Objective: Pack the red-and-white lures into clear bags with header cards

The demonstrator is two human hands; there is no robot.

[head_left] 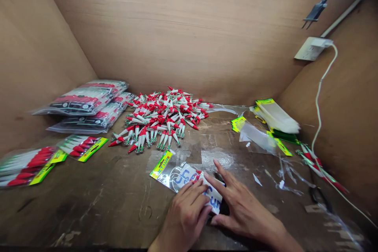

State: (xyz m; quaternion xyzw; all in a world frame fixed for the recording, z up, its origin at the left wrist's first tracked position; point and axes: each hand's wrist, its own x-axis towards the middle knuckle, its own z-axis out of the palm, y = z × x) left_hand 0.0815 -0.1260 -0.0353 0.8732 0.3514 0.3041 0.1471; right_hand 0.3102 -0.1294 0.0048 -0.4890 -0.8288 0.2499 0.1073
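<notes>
We record one packet (171, 176) on the bench (115, 204), near edge, yellow header pointing to 10 o'clock. A white sheet (215, 196) with blue lettering shows at its lower part; inside or on top, we cannot tell.

Left hand (188, 209): fingers bent and laid over the packet, touching it; whether they pinch it, we cannot tell.

Right hand (243, 204): fingers loose and parted, index and thumb spread about the packet's right edge, nothing clenched.

Around the packet, taken as dial centre, we list:
- 11 o'clock: a heap of red-and-white lures (165, 116), green hooks mostly facing us.
- 10 o'clock: stacked clear bags (85, 104), filled.
- Between 9 and 10: filled packs (37, 163) with yellow headers.
- 2 o'clock: clear sleeves (276, 116), yellow-topped.
- 3 o'clock: stray lures (313, 161) below a white cord (319, 106); dark handles (320, 197).
- Between 1 and 2: a wall outlet (310, 49).
- 1 o'clock: a hanging plug (315, 12).
</notes>
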